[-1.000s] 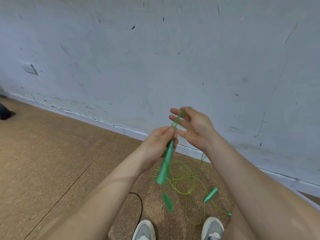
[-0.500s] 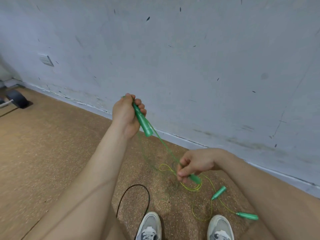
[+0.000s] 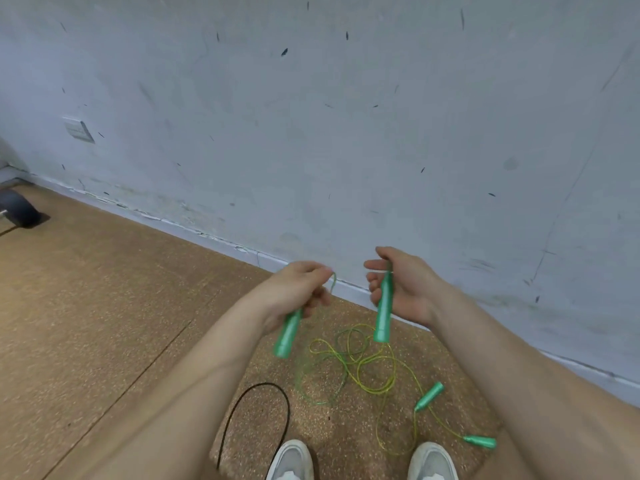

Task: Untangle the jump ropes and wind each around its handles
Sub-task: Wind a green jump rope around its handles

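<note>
My left hand (image 3: 298,289) grips one green jump-rope handle (image 3: 288,332), which points down and to the left. A second green handle (image 3: 383,315) hangs nearly upright in my right hand (image 3: 403,285), fingers curled round its top. Both hands are level, a short gap between them, in front of the wall base. Thin green rope (image 3: 320,382) hangs from them in loops to the floor. There it mixes with a yellow-green rope (image 3: 375,372) whose two green handles (image 3: 429,396) (image 3: 480,441) lie on the floor at the right.
I stand on a brown cork-like floor (image 3: 104,323) close to a scuffed grey wall (image 3: 311,133). My two grey shoes (image 3: 292,460) (image 3: 433,462) show at the bottom edge. A black cable (image 3: 263,407) loops on the floor beside the left shoe. A dark object (image 3: 17,209) sits far left.
My left hand came down and right with its handle. My right hand rose from near the floor with the other handle. The hands are now side by side at equal height.
</note>
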`<state>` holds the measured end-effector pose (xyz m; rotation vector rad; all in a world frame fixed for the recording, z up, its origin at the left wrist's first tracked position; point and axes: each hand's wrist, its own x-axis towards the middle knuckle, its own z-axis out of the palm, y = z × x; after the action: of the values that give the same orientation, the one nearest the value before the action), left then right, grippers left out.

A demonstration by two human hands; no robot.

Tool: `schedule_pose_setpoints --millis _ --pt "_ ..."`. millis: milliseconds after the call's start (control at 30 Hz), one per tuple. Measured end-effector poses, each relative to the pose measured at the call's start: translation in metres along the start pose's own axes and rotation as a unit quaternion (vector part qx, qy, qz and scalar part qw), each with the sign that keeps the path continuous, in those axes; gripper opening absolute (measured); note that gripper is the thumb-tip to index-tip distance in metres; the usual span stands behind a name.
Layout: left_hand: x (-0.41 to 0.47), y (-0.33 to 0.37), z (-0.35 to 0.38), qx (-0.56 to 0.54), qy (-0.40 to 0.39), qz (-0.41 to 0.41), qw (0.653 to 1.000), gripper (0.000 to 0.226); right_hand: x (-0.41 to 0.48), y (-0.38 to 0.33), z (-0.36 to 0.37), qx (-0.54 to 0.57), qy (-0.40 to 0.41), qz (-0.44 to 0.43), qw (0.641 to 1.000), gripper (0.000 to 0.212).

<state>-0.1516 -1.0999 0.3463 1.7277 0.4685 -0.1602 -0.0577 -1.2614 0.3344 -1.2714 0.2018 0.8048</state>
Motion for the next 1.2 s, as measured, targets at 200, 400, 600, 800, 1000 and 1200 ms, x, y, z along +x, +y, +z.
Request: schedule_pose_setpoints --millis 200,400,600,800,1000,1200 --pt "0.002 0.006 0.048 -0.009 0.034 0.066 0.997 0.042 -0.008 0.008 0.032 0.069 -0.090 -0.004 0.994 0.040" --pt "0.010 0.012 0.042 -0.045 0.130 0.115 0.984 0.038 -0.031 -0.005 0.028 -0.069 -0.115 -0.075 0.988 0.032" --pt "0.002 0.031 0.038 -0.259 0.089 0.061 0.960 0.038 -0.047 0.015 0.038 -0.309 -0.151 -0.088 0.935 0.019" --pt "-0.001 0.034 0.016 -0.187 0.044 0.096 0.977 0.028 -0.039 -0.002 0.020 -0.245 -0.192 -0.041 0.949 0.018" --pt "-0.010 0.032 -0.011 0.283 0.087 0.279 0.913 0.020 -0.047 -0.021 -0.001 -0.198 -0.324 0.018 0.925 0.015" --pt "-0.024 0.041 -0.018 0.069 -0.031 0.272 0.959 0.027 -0.054 -0.025 -0.008 -0.163 -0.401 0.019 0.901 0.017"
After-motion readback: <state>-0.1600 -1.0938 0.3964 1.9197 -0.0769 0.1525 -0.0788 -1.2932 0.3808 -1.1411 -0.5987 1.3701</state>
